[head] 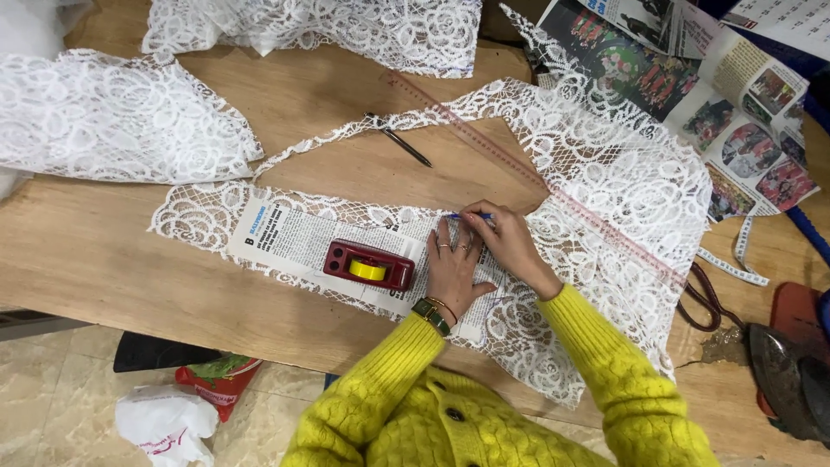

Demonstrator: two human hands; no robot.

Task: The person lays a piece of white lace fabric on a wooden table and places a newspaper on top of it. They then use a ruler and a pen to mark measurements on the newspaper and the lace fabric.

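While our right hand (506,244) is pinching a blue pen (467,216) against the newspaper pattern (294,238) lying on white lace (605,182), we are pressing our left hand (454,264) flat and open beside it, near a red tape dispenser (369,264) on the wooden surface (86,251).

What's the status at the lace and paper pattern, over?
Left hand flat on newspaper pattern. Right hand gripping blue pen, tip on pattern over white lace. Red tape dispenser beside left hand.
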